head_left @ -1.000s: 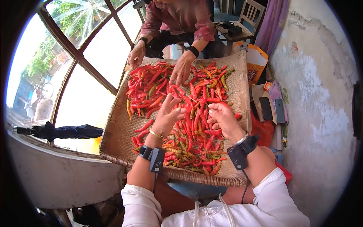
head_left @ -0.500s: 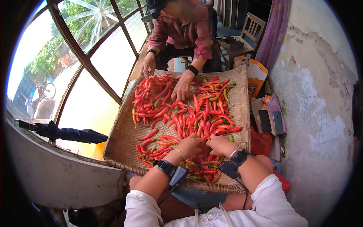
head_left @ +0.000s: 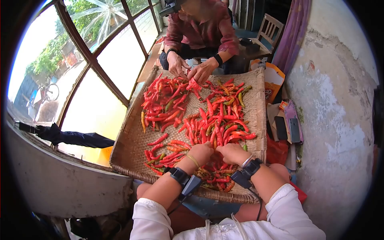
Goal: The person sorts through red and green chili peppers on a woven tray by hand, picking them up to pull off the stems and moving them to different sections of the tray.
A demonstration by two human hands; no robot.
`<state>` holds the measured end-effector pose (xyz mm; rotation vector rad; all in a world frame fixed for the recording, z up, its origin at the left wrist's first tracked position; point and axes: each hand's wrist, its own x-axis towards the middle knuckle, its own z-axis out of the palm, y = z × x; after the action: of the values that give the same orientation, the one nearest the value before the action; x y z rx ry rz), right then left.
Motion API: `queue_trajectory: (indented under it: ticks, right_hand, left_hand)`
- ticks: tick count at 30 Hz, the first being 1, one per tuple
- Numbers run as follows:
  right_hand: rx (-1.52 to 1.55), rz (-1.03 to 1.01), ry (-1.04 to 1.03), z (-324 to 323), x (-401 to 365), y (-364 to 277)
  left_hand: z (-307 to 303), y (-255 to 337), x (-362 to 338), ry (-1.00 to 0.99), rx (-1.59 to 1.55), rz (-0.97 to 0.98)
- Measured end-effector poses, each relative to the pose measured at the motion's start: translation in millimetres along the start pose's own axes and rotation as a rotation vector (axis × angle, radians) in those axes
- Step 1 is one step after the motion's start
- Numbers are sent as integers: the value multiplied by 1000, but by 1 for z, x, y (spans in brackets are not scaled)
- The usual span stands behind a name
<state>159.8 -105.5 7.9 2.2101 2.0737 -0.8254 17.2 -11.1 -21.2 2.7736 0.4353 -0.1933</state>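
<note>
Red chili peppers, with some green and orange ones, lie in heaps on a large woven bamboo tray. At the near end of the middle heap, my left hand is closed, its fingertips pinched on a chili pepper. Close beside it, my right hand is also closed among the peppers, fingertips toward the left one. My fingers mostly hide what they pinch. Below and between my hands lies a smaller pile of peppers. Another pile sits left of my left hand.
Across the tray, a co-worker's hands meet over the far left heap, holding red peppers. A folded dark umbrella lies by the window at left. Phones, a cardboard box and a rough wall are at right.
The co-worker's hands have lifted and come together at the tray's far edge, now with red peppers between them. My hands stay in almost the same place, still closed.
</note>
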Motion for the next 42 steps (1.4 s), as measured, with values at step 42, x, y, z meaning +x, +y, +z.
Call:
queue_trajectory:
  ticks: [42]
  right_hand:
    - [1213,99,118,-32,-3,7]
  left_hand:
    - [-47,-18,1,186,-853,-311]
